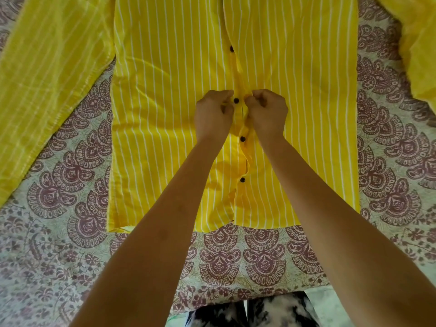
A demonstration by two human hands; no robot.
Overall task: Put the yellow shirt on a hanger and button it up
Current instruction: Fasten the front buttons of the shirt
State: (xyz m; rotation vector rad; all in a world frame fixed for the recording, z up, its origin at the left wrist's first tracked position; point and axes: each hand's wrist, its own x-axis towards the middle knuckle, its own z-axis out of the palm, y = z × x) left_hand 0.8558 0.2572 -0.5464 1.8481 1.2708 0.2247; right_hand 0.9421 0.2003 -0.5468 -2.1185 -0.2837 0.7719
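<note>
Yellow shirt (165, 90) – thin matt striped cloth; buttons (242, 138) dark, glossy; bedsheet (236, 260) – matt printed cloth.

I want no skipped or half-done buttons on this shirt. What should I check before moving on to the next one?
1. Grip: left hand and right hand each pinch the yellow white-striped shirt beside the button: ok.
2. Dark round button between the hands fully through its hole: cannot tell.
3. Dark button below the hands and lowest dark button show on top of the placket: ok.
4. Next dark button up in plain view: ok.
5. Hanger inside the shirt: cannot tell; collar out of frame.
6. Shirt body flat on the paisley-printed bedsheet: ok.
</note>
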